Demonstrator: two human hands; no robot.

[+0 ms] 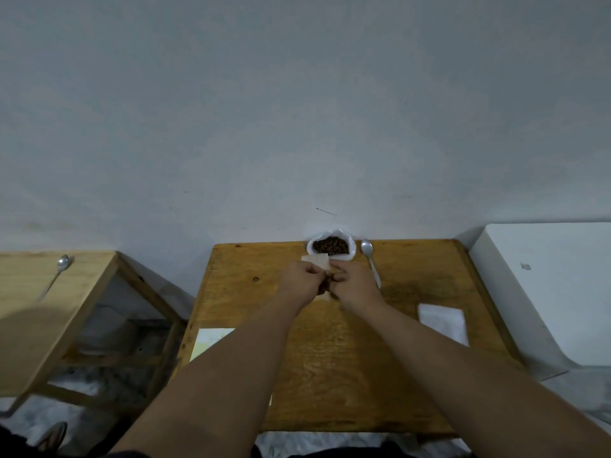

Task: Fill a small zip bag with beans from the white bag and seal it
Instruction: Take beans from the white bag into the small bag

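Observation:
An open white bag (351, 252) full of dark brown beans (330, 245) stands at the far edge of the wooden table (413, 375), against the wall. Just in front of it, my left hand (302, 281) and my right hand (353, 280) meet and both pinch a small clear zip bag (316, 260). Its upper part sticks out above my fingers; the lower part is hidden between my hands. I cannot tell whether the small bag holds beans or whether its zip is closed.
A metal spoon (371, 259) lies to the right of the white bag. A stack of small clear bags (443, 322) sits at the right of the table, and a pale sheet (210, 342) at the left edge. A second table with a spoon (58, 271) stands left; a white box (545, 285) right.

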